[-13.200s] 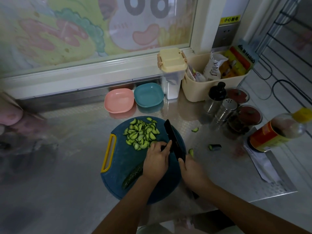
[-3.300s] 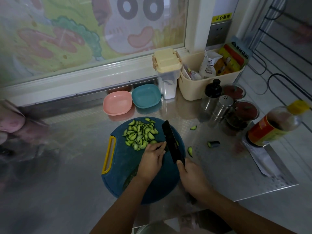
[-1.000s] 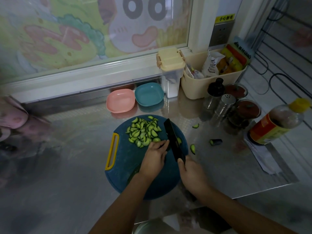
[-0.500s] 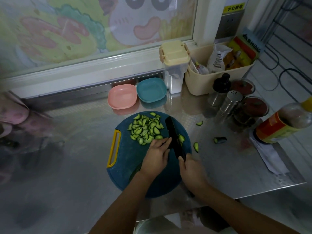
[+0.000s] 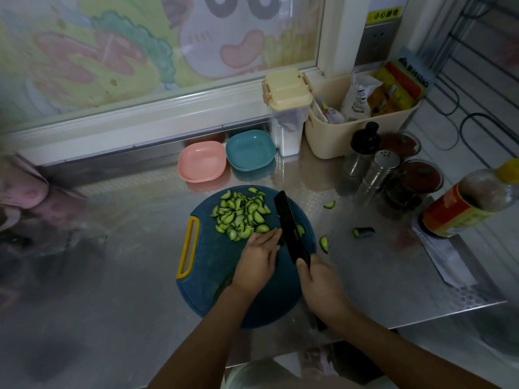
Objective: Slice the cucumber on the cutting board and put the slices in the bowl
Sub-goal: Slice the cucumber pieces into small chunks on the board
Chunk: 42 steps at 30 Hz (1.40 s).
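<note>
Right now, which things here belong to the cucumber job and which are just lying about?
Job: cutting board, cucumber slices, knife in right hand, left hand, pink bowl, teal bowl.
Lying about: lidded container, beige basket, steel shaker, bottle.

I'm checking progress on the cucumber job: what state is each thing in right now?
cucumber slices: cut, piled on the cutting board, none in a bowl
cucumber: uncut remainder, pressed under the left hand
knife: gripped by the right hand, blade beside the left hand
pink bowl: empty
teal bowl: empty
stray slice: lying on the counter, off the board
</note>
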Each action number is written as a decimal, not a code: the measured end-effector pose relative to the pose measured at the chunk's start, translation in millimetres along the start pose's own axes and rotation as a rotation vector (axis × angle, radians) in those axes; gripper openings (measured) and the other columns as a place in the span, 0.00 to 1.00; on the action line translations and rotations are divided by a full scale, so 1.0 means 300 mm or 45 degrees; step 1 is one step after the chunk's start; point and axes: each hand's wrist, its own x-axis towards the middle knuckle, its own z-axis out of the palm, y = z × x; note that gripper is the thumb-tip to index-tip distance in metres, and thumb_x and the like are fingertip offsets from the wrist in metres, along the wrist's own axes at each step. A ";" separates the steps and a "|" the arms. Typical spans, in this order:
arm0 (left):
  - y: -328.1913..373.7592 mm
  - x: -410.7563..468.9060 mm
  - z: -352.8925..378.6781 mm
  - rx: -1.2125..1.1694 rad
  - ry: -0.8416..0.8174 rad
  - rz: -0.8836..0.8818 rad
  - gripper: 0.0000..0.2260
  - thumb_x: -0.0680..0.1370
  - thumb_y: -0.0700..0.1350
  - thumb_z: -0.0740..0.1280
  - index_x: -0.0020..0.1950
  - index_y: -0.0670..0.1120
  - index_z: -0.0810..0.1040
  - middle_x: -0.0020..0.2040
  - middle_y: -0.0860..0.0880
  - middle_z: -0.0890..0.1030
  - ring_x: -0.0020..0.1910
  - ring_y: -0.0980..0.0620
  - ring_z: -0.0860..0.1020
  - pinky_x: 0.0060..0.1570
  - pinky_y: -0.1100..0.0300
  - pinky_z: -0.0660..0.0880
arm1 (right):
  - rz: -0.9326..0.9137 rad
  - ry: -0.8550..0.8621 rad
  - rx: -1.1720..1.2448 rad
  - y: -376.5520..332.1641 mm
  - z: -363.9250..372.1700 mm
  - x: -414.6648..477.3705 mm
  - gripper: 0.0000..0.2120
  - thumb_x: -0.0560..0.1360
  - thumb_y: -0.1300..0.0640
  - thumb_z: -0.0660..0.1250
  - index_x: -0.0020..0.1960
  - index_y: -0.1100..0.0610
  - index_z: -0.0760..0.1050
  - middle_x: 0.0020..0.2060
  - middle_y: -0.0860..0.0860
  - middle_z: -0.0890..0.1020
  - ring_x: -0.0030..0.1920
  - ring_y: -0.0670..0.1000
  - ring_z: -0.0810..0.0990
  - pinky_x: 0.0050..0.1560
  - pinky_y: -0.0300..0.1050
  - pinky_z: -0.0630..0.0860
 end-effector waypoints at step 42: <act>0.001 -0.005 0.001 -0.057 0.031 -0.047 0.15 0.76 0.43 0.62 0.59 0.37 0.78 0.56 0.43 0.81 0.52 0.54 0.72 0.57 0.71 0.64 | 0.024 0.036 0.033 -0.036 0.025 -0.026 0.14 0.82 0.51 0.51 0.45 0.60 0.67 0.31 0.49 0.71 0.28 0.45 0.69 0.26 0.36 0.65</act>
